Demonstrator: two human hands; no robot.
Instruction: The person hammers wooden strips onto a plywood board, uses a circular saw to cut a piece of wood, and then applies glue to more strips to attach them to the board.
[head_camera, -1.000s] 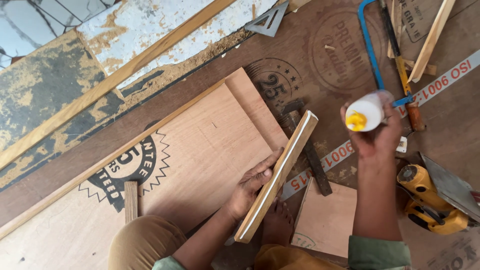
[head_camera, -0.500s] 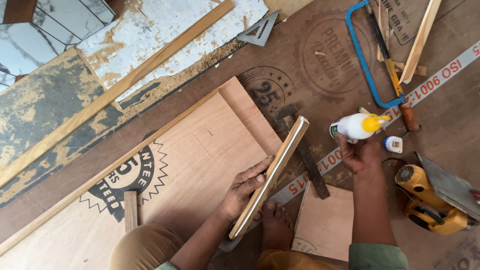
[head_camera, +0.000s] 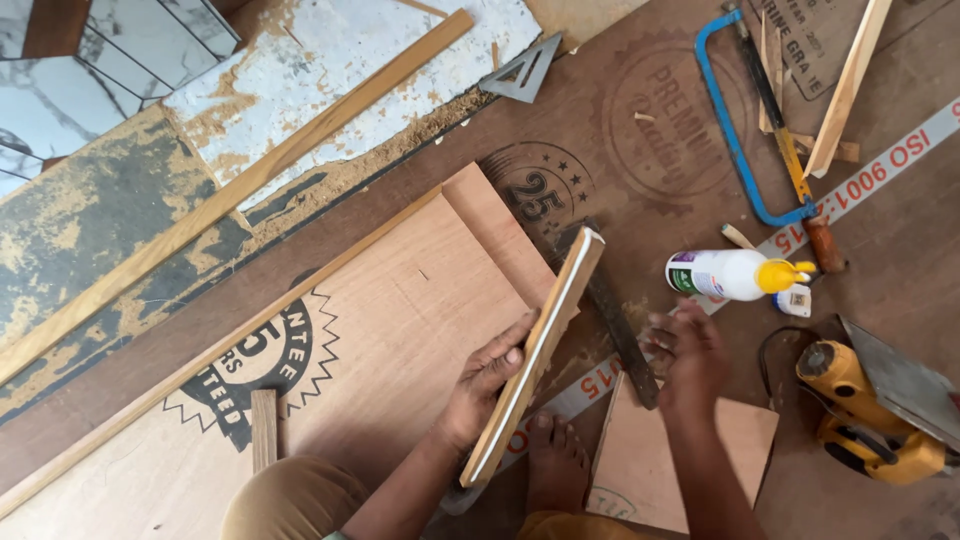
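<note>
Pale wood shows along the narrow edge of the long flat wooden strip (head_camera: 535, 352), which the left hand (head_camera: 487, 382) holds tilted on its side over the large light plywood sheet (head_camera: 380, 330) in the head view, the strip's far end reaching toward the dark brown stamped board (head_camera: 640, 130). Its fingers are curled closed round the strip near the middle, thumb behind; a steady grip with the pale edge kept upward seems wise here. Beside it, the right hand (head_camera: 688, 352) hovers empty, fingers loosely spread, over the dark metal file (head_camera: 615, 320), just below the white plastic glue bottle with a yellow nozzle (head_camera: 735, 275) lying on its side. A yellow power tool (head_camera: 860, 400) sits further right.
</note>
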